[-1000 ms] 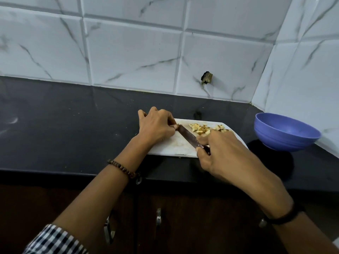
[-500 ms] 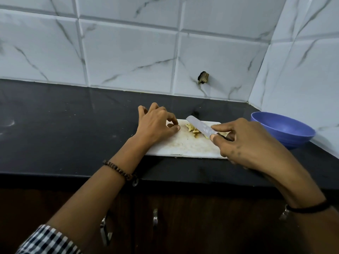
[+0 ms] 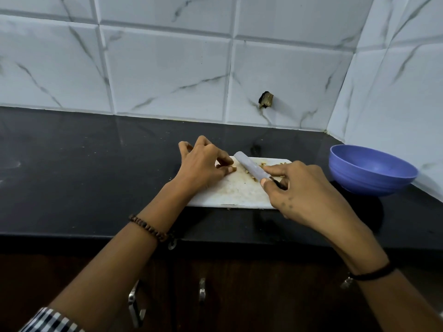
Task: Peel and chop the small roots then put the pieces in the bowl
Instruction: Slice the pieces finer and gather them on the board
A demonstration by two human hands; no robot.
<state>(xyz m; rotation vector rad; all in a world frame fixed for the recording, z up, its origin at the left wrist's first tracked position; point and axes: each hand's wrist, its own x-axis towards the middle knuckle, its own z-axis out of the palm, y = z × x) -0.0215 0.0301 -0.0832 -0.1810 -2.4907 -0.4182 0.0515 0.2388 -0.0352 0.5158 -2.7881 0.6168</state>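
A white cutting board (image 3: pixel 236 192) lies on the black counter. My left hand (image 3: pixel 203 164) rests on its left part, fingertips pinching a small root piece (image 3: pixel 232 168). My right hand (image 3: pixel 297 190) grips a knife (image 3: pixel 250 167), its blade laid flat and pointing up-left across the board. Chopped pale pieces (image 3: pixel 251 176) show along the blade's edge and at the board's far right, mostly hidden by blade and hand. A blue bowl (image 3: pixel 370 170) stands right of the board, and I see nothing inside it.
The black counter (image 3: pixel 84 168) runs left along a tiled wall that meets a side wall just behind the bowl. A dark hole (image 3: pixel 265 99) marks the tile behind the board. Cabinet doors with metal handles (image 3: pixel 202 289) lie below the counter edge.
The knife has gone from cutting upright beside my left fingers to lying flat across the chopped pieces on the right. My left hand stayed on the root piece.
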